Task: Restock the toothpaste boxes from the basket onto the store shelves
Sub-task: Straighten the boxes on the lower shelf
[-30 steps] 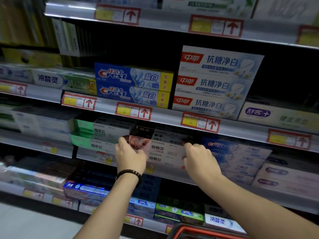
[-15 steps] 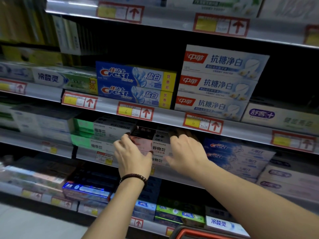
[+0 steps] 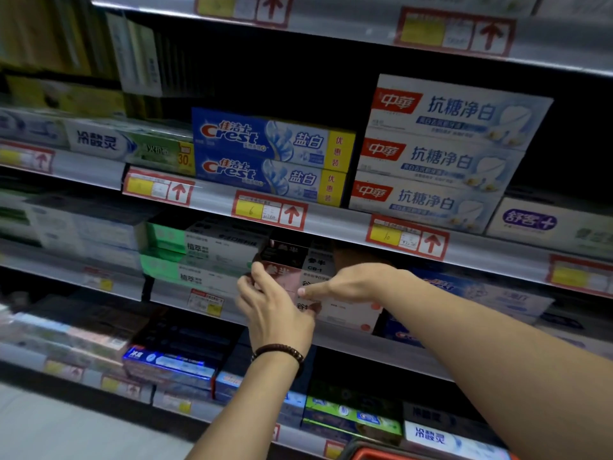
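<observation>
A stack of pink-and-white toothpaste boxes [image 3: 348, 313] lies on the middle shelf, under a dark-and-white box [image 3: 285, 254]. My left hand [image 3: 275, 310], with a bead bracelet on the wrist, grips the left end of the pink stack. My right hand [image 3: 358, 282] lies over the top of the stack, fingers behind it and thumb pressed on the front face. Both hands nearly touch. Only the red rim of the basket [image 3: 374, 454] shows at the bottom edge.
Blue Crest boxes [image 3: 265, 141] and white boxes with red logos [image 3: 441, 154] fill the shelf above, behind a rail with price tags [image 3: 331, 224]. Green-and-white boxes [image 3: 199, 250] stand left of my hands, blue-and-white ones [image 3: 481, 293] right. More boxes fill the lower shelf.
My right hand has slid left along the pink stack, from its right end to near my left hand. My left hand stayed at the left end.
</observation>
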A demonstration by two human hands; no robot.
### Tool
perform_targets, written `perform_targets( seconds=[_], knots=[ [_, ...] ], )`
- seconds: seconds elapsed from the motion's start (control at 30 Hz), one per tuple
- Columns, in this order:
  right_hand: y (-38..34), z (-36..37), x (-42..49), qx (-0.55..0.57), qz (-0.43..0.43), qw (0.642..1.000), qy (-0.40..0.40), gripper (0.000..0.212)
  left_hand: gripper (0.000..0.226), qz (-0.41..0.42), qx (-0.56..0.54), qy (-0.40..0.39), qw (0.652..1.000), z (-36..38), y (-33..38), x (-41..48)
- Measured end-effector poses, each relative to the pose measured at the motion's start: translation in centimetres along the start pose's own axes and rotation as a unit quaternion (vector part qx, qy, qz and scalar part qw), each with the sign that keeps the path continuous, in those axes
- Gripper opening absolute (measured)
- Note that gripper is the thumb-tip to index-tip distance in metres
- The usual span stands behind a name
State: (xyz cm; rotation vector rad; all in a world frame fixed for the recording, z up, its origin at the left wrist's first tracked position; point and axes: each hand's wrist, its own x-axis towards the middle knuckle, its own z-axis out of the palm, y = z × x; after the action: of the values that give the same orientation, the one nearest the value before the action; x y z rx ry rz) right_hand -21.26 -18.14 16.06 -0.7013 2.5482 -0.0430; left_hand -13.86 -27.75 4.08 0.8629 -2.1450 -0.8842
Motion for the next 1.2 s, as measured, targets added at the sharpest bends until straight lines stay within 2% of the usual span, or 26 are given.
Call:
perform_targets(
  seconds=[0.27, 0.93, 1.03, 1.13, 1.2],
  knots=[
    [0.5, 0.7, 1.0, -0.002, 0.012, 1.0, -0.019, 0.098, 0.124, 0.0, 0.009, 0.008, 1.0, 0.4, 0.0, -0.1],
    [1.7, 1.0, 0.3, -0.045, -0.02, 0.997, 0.059, 0.1, 0.125, -0.003, 0.033, 0.028, 0.999, 1.2, 0.4, -0.4],
    [1.9, 1.0, -0.2, -0.059, -0.021, 0.996, 0.069, 0.096, 0.125, -0.004, 0.038, 0.022, 0.999, 1.2, 0.4, -0.5],
    [2.2, 1.2, -0.2, -0.069, -0.024, 0.993, 0.089, 0.079, 0.124, -0.007, 0.041, 0.016, 0.999, 1.1, 0.5, -0.5],
    [2.3, 1.3, -0.3, -0.073, -0.031, 0.992, 0.1, 0.079, 0.123, -0.01, 0.039, 0.015, 0.999, 1.0, 0.5, -0.6]
  ],
)
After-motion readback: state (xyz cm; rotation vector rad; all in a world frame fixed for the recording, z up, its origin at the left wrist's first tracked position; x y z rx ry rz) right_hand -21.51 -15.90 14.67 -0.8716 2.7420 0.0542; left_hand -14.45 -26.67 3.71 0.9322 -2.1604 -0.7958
